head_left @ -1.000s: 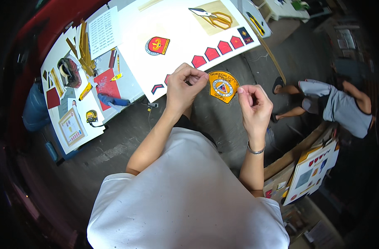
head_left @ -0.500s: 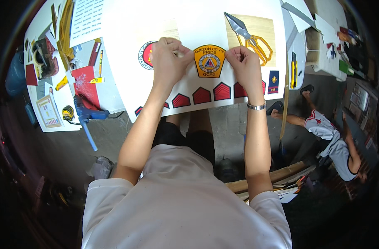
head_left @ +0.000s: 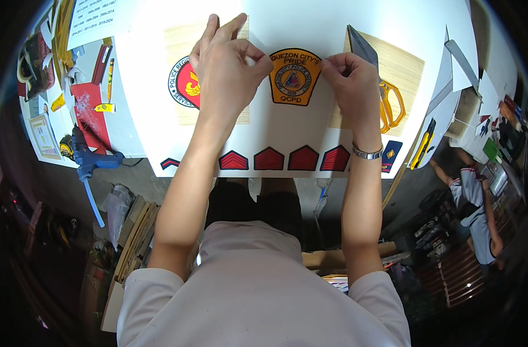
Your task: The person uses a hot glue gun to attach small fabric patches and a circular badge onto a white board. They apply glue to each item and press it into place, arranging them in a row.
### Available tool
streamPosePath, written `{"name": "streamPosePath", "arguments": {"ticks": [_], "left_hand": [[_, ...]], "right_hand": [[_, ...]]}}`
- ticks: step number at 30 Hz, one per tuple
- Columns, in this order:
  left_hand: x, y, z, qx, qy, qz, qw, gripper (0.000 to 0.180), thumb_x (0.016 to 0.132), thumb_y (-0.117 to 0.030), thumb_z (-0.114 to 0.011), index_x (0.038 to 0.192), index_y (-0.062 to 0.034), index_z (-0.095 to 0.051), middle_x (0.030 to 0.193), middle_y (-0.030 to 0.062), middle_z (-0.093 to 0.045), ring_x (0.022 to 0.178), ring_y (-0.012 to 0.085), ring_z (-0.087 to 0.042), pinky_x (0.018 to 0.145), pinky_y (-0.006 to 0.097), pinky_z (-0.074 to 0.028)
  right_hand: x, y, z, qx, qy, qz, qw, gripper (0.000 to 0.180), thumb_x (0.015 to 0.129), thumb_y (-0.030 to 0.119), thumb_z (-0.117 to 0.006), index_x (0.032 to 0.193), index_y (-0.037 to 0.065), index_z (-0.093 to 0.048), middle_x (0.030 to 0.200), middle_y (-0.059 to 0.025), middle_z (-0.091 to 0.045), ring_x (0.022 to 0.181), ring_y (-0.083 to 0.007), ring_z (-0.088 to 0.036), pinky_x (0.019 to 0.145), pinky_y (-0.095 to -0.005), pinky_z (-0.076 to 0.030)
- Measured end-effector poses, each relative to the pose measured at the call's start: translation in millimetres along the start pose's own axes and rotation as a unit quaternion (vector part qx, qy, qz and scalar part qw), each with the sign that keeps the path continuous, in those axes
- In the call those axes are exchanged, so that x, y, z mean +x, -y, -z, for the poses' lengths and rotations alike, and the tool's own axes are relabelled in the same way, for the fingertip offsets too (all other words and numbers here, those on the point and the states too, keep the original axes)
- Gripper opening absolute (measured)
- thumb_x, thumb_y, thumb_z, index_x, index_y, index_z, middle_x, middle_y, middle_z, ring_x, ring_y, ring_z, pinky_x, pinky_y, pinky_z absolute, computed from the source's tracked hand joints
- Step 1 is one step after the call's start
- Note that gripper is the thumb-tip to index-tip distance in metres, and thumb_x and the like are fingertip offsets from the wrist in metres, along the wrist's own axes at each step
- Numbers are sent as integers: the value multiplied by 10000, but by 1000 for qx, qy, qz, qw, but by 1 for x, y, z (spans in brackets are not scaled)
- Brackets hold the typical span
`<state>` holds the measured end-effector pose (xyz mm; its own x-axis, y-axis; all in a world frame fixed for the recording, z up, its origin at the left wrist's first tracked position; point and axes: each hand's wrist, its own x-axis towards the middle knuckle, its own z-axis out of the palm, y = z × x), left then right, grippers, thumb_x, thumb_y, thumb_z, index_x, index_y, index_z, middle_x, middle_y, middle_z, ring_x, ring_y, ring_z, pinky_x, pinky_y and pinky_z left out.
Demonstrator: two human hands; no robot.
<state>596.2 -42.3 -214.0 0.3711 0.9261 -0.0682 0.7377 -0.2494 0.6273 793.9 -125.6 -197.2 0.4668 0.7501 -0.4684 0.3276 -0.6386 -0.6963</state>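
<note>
A yellow-orange embroidered patch (head_left: 296, 98) with black border and a round emblem is held upright over the white board (head_left: 275, 139). My left hand (head_left: 229, 72) pinches its left edge between thumb and forefinger, the other fingers raised. My right hand (head_left: 356, 81) pinches its upper right edge; a metal watch band circles that wrist. Partly behind my left hand, a round red, white and black patch (head_left: 186, 84) lies on a wood-grained piece (head_left: 180, 43). Red chevron patches (head_left: 270, 158) line the board's near edge, with a dark blue patch (head_left: 393, 153) at their right.
Scissors (head_left: 393, 107) with orange handles lie right of my right hand on another wood-grained piece (head_left: 411, 75). A yellow cutter (head_left: 425, 141) sits further right. At left are a blue glue gun (head_left: 90, 156), tape measure (head_left: 66, 146) and red sheet (head_left: 93, 115). Another person (head_left: 478, 214) is at far right.
The view has shifted, showing more of the board. My left hand's other fingers have straightened upward. Both hands keep pinching the yellow-orange patch. The other person at right appears in a different posture.
</note>
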Motion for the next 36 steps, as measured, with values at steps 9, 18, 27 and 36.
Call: {"name": "streamPosePath", "arguments": {"ticks": [9,18,27,36], "left_hand": [[-1,-8,-3,47,6,21,999,100,765,-214,-864,808,-135,-821,1502,78,-575,1518,328,-331,1171,573,-189],[-3,-12,-11,30,-47,4,998,98,691,-79,-845,659,-87,-753,1424,116,-622,1462,385,-403,1097,614,-249],[-4,-11,-14,40,-55,-2,998,128,682,-78,-854,639,-86,-734,1423,102,-622,1456,383,-410,1080,605,-262],[-4,-10,-16,46,-61,-4,997,149,687,-96,-872,636,-85,-732,1410,101,-629,1448,389,-415,1070,600,-269]], "right_hand": [[8,7,5,-20,12,-6,1000,225,879,177,-736,890,-47,-754,698,-94,-711,597,-141,-626,590,-293,-501],[12,6,4,-38,14,7,999,236,884,204,-749,913,-30,-767,750,-76,-734,651,-123,-647,636,-276,-514],[10,10,2,-55,4,22,998,207,877,155,-722,884,-50,-752,748,-145,-744,644,-215,-710,638,-328,-542],[11,3,0,-69,0,24,997,249,888,226,-759,923,-21,-776,773,-75,-753,667,-119,-663,664,-271,-520]]}}
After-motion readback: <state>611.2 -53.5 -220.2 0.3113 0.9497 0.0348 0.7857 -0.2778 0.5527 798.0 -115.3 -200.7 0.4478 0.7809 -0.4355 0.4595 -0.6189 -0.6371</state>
